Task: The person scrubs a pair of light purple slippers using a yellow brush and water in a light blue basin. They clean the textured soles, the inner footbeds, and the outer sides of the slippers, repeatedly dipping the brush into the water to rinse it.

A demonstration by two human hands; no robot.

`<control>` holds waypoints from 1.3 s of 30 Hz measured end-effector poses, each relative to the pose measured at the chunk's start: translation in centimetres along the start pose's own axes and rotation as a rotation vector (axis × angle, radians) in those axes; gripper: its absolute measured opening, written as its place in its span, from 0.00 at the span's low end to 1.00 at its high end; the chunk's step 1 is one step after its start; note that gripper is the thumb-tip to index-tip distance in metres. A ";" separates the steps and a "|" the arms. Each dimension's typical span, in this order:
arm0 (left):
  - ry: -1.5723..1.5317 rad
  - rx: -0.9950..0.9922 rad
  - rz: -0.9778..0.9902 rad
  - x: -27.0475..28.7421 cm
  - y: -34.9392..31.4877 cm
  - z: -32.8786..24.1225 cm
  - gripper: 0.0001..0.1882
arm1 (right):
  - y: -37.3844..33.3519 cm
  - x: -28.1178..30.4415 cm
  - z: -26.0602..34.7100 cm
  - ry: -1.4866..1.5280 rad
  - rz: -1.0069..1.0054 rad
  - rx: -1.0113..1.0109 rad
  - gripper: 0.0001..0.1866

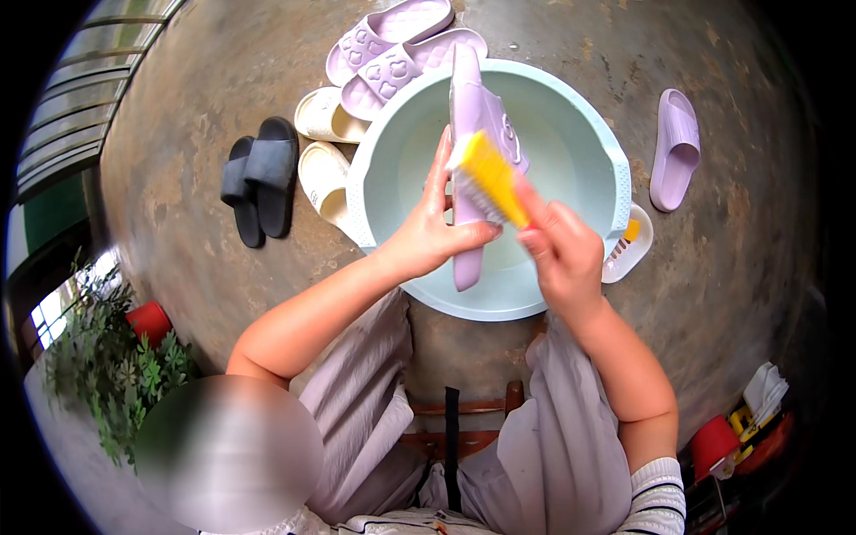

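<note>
My left hand [434, 234] grips a light purple slipper [467, 98], holding it on edge above a pale blue-green basin [499, 301]. Its thumb lies across the slipper's side, and the other fingers are partly hidden behind the sole. In my right hand [563, 254] is a yellow scrubbing brush [493, 175] with pale bristles. The bristles meet the slipper, or come very close to it, along the side of the sole. Whitish, cloudy water seems to fill the bottom of the basin.
Beyond the basin lie two purple slippers [392, 76]. To its left are cream slippers [325, 178] and dark slippers [269, 174]. A single purple slipper [678, 147] and a white soap dish [631, 250] are on the right. A leafy plant [120, 357] stands at lower left, a red container [713, 443] at lower right.
</note>
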State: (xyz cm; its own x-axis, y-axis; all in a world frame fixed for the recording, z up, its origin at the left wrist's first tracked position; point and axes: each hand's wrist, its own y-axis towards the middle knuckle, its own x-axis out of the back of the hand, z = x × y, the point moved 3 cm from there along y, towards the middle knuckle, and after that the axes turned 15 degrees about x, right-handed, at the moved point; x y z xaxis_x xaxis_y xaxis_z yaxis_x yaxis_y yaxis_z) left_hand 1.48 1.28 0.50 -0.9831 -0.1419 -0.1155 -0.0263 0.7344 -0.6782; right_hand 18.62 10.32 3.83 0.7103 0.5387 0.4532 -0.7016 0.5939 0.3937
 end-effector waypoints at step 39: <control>-0.816 0.015 0.294 0.7 0.3 -1.1 0.38 | -1.5 1.9 5.1 -0.176 0.176 -0.101 0.21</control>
State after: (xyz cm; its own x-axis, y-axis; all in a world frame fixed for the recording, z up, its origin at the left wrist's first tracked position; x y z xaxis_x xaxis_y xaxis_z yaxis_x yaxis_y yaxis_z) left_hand 0.56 2.13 0.98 -0.5128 -0.3838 -0.7679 0.2162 0.8079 -0.5482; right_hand 20.73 7.38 8.17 0.5505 0.5320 0.6434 -0.7981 0.5615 0.2185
